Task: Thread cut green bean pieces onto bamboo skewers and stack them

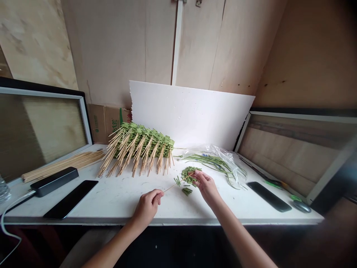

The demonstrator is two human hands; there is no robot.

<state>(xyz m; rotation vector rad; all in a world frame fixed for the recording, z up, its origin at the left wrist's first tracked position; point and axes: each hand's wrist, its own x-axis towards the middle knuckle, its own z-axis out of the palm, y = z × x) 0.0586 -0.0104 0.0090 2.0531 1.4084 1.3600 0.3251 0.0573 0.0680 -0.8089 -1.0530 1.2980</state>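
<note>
Near the table's front edge, my left hand (149, 204) is closed round one end of a thin bamboo skewer (173, 187). The skewer slants up to the right, where my right hand (205, 184) pinches near its far end. Whether a green piece is also between those fingertips is too small to tell. Right behind the fingers lies a heap of short cut green stems (187, 172), which look like garlic scapes. A smaller bunch of cut pieces (187, 191) rests below the skewer, and a few more (177, 181) lie beside it.
Loaded skewers (147, 139) form a big stack at the back left, bare ends forward. Loose skewers (64, 163), a black box (54, 181) and a phone (71, 199) lie left. Long stems (209, 160), a plastic bag (223, 156) and another dark phone (269, 196) lie right.
</note>
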